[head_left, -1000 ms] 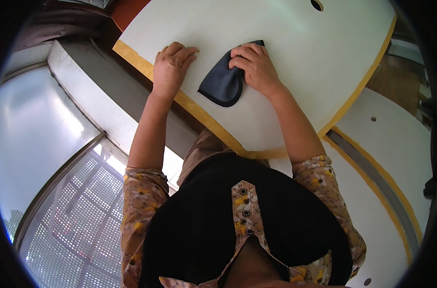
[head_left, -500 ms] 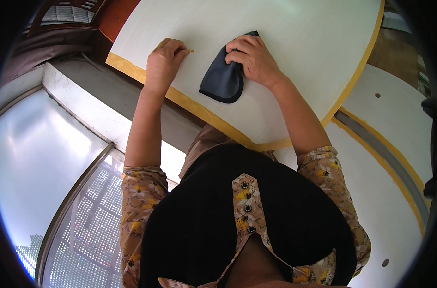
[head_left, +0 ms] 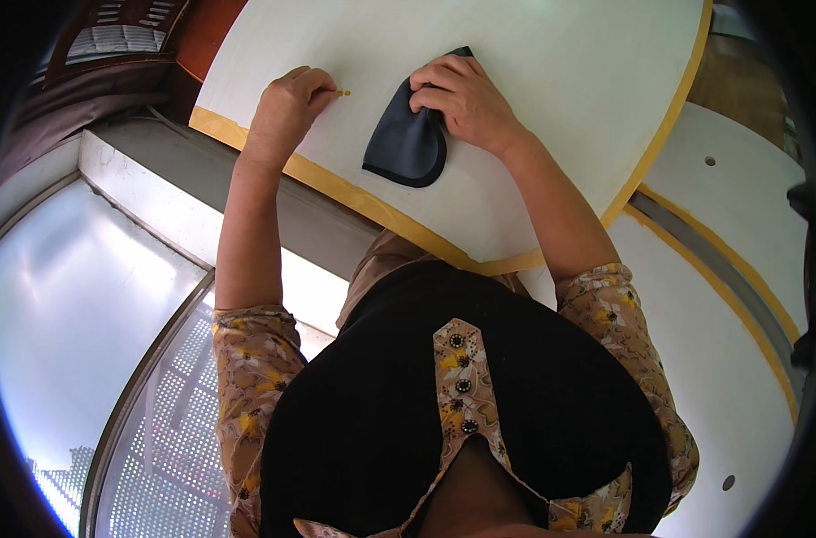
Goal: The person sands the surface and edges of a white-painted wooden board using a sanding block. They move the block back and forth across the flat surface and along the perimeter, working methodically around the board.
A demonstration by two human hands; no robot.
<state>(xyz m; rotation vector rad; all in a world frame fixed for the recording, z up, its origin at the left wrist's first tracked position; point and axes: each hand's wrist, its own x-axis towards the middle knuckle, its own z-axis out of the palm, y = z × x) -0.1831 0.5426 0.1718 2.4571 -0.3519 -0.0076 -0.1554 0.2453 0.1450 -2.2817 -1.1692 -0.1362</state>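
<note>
A dark grey cloth piece with black edging, pouch-like in shape, lies bunched on the white table. My right hand is closed on its upper right part, fingers curled over the fabric. To the left of the cloth and apart from it, my left hand pinches a tiny gold-yellow thing, whose tip pokes out past the thumb and forefinger. What kind of thing it is, I cannot make out at this size. The part within the pinch is hidden.
Yellow edging runs along the table's near side, close to my body. A windowsill and a frosted window lie at left. Further right stands another white surface with round holes. Red-brown wooden furniture borders the far left.
My left hand has shifted slightly left, away from the cloth, with the tiny yellow thing still pinched. My right hand keeps its hold on the cloth. The whole view has shifted a little.
</note>
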